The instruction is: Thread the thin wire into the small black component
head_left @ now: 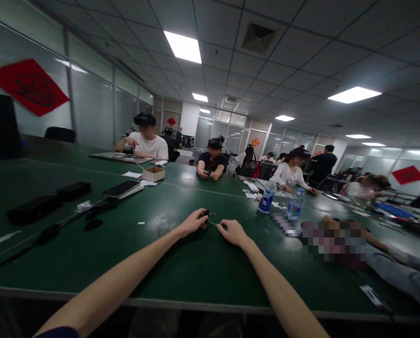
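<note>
left hand (pixel 194 222) grips a black object (pixel 206 213) (right hand (pixel 232 232) near).

the green table (pixel 192 281) carries 2 black blocks (pixel 73 190) at left, a blue-labelled bottle (pixel 266 199) at right.

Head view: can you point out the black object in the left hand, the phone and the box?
Black object (pixel 206 213): head view, on its visible dark side.
Phone (pixel 121 188): head view, on the middle of its dark upper face.
Box (pixel 152 176): head view, on its outer wall.
</note>
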`<state>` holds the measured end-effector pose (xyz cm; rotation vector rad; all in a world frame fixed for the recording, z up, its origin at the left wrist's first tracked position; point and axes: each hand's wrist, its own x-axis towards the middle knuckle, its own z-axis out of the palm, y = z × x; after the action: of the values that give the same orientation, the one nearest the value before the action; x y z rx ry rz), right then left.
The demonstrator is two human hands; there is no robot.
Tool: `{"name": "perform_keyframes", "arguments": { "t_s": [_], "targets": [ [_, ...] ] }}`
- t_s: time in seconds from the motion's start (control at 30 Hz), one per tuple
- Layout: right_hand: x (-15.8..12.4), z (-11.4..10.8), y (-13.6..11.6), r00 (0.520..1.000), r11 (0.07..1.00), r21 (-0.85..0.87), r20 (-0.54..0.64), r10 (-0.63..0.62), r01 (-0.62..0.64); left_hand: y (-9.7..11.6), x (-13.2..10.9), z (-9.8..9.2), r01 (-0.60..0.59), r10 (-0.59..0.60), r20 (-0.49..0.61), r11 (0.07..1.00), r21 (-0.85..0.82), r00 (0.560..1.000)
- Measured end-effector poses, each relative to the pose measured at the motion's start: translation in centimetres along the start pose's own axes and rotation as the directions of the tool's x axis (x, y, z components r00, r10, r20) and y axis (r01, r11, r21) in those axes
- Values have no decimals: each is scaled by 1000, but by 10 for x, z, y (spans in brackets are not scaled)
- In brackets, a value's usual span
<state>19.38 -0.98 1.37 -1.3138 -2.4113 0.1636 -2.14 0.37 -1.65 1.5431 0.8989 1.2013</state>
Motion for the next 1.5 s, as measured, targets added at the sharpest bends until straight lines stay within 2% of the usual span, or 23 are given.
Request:
{"name": "perform_keyframes", "arguments": {
  "t_s": [0.23, 0.43, 0.53, 0.63, 0.7, 0.87, 1.17, 1.5],
  "targets": [
    [1, 0, 1, 1000, 1000, 4, 7, -2, 2, 0, 1, 0, 5, -5, -3, 1000, 12, 1000],
    [4, 9, 4, 999, 1000, 3, -46, 18, -18, 0, 2, -1, 3, -3, 9, 1000, 25, 1000],
    [7, 10, 6, 992, 997, 72, -117, 36, -28, 1, 2, -1, 2, -2, 15, 998, 56, 1000],
    [11, 3, 11, 964, 982, 171, -237, 119, -79, 0, 1, -1, -17, 12, 41, 993, 116, 999],
    [10, -2, 17, 951, 976, 196, -272, 149, -97, -1, 1, -1, -27, 20, 51, 991, 130, 998],
    [4, -7, 24, 981, 983, 160, -158, 113, -88, -4, 2, -2, -23, 16, 57, 992, 128, 998],
    [3, 1, 3, 998, 999, 32, -50, -39, 40, -7, 5, -4, -3, -1, 36, 995, 99, 999],
    [2, 3, 7, 999, 996, -84, 23, -32, 34, -11, 8, -2, 14, -17, 35, 996, 87, 999]
  ]
}}
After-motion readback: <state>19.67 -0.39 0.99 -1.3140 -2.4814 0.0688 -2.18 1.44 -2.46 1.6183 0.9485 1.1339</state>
